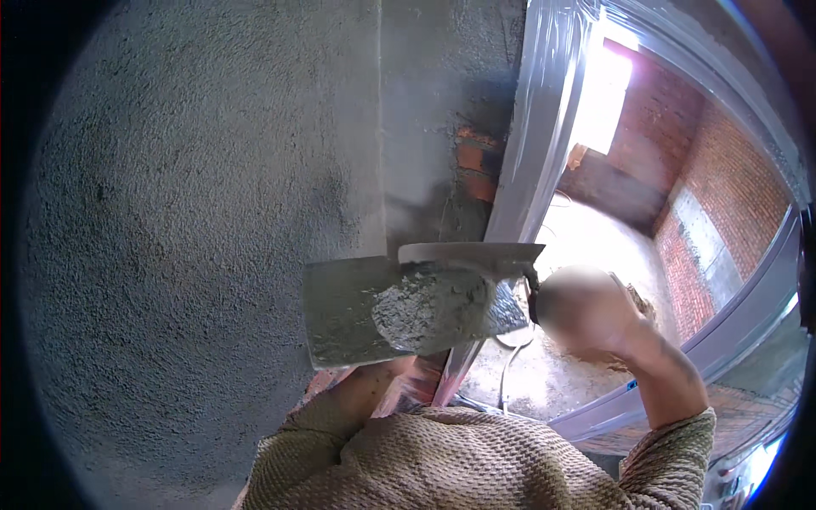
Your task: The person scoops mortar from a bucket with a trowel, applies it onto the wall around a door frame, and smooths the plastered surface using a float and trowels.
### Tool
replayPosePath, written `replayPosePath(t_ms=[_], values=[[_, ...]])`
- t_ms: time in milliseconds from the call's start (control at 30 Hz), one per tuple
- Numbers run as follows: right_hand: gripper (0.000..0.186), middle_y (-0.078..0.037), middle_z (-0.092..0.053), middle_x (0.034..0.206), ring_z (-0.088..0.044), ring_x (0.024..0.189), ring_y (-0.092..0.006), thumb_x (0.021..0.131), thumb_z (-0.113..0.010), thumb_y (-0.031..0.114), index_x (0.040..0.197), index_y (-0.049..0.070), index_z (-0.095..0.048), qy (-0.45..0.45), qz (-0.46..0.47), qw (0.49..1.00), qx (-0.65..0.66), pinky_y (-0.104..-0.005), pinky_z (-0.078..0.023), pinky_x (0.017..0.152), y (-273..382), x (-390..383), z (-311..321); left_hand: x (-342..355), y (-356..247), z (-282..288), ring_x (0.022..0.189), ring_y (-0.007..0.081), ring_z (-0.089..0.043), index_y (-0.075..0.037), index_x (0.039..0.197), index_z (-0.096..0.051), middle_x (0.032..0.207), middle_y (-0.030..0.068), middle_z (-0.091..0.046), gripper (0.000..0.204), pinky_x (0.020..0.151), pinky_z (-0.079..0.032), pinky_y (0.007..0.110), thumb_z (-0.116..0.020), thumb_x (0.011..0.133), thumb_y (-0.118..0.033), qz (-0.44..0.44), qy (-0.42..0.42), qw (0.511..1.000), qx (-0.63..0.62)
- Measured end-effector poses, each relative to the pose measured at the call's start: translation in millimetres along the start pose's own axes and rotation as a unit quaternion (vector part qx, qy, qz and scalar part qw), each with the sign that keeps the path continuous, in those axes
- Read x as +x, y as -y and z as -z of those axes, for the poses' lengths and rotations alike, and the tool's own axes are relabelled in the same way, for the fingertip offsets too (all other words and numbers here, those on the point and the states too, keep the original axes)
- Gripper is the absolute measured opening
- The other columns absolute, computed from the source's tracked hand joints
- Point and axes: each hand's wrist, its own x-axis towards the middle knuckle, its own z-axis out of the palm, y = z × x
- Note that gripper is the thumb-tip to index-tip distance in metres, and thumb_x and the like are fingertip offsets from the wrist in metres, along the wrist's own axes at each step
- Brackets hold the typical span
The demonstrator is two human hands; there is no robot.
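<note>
the right hand (pixel 586 308), blurred, was wrapped around the handle of a flat grey metal trowel with a long straight-edged blade (pixel 467 252); that grip was clenched on it. the blade pointed left, its length lying across the upper edge of a rectangular grey mortar-smeared board (pixel 342 310); whether the two touched could not be told. a rough lump of wet grey mortar (pixel 412 314) sat right of the board's middle, leaving a smooth band along its left edge. the left hand (pixel 393 367) was mostly hidden below the board's lower edge, so its grip could not be told.

the board's left end overlapped the rough grey plastered wall (pixel 195 212) in view, and a pale straight line ran down to its top edge. beyond the right hand, a grey plastic-wrapped door frame (pixel 544 127) bordered a wide opening with free space over a pale floor (pixel 544 374).
</note>
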Motion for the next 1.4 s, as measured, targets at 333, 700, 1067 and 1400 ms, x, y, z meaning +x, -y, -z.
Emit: replayPosePath(t_ms=[333, 700, 1067, 1400], values=[[0.033, -0.006, -0.065, 0.075, -0.058, 0.052, -0.0182, 0.073, -0.069, 0.014, 0.102, 0.006, -0.057, -0.296, -0.150, 0.932, 0.144, -0.0300, -0.044, 0.046, -19.7, -15.6, -22.0, 48.6, -15.0, -9.1, 0.110, 0.0226, -0.056, -0.015, 0.127, -0.050, 0.125, 0.0051, -0.056, 0.035, 0.098, -0.044, 0.042, -0.047, 0.095, -0.027, -0.128, 0.078, 0.979, -0.136], [0.032, -0.008, -0.064, 0.068, -0.055, 0.054, -0.0176, 0.073, -0.071, 0.013, 0.100, 0.003, -0.058, -0.293, -0.282, 0.891, 0.203, -0.0300, -0.043, 0.050, -33.6, -60.7, -61.6, 52.5, -43.0, 49.2, 0.102, 0.0240, -0.059, -0.007, 0.121, -0.054, 0.116, 0.0092, -0.060, 0.034, 0.092, -0.048, 0.038, -0.055, 0.087, -0.011, -0.181, -0.090, 0.711, 0.673], [0.028, -0.008, -0.063, 0.068, -0.052, 0.054, -0.0168, 0.073, -0.072, 0.012, 0.096, 0.002, -0.059, -0.302, -0.339, 0.854, 0.255, -0.0291, -0.042, 0.051, -44.0, -78.7, -78.1, 108.5, -60.5, -66.9, 0.067, 0.0152, -0.063, 0.001, 0.099, -0.063, 0.083, 0.0081, -0.066, 0.025, 0.061, -0.054, 0.026, -0.070, 0.076, -0.005, -0.112, -0.256, 0.845, 0.455], [0.028, -0.008, -0.062, 0.068, -0.051, 0.053, -0.0154, 0.072, -0.072, 0.011, 0.095, 0.002, -0.059, -0.298, -0.355, 0.831, 0.308, -0.0285, -0.040, 0.050, -52.4, -83.3, -88.1, 176.8, -66.2, -88.2, 0.058, 0.0137, -0.060, 0.002, 0.082, -0.061, 0.071, 0.0092, -0.064, 0.025, 0.053, -0.050, 0.024, -0.072, 0.077, -0.020, -0.060, -0.274, 0.730, 0.624]])
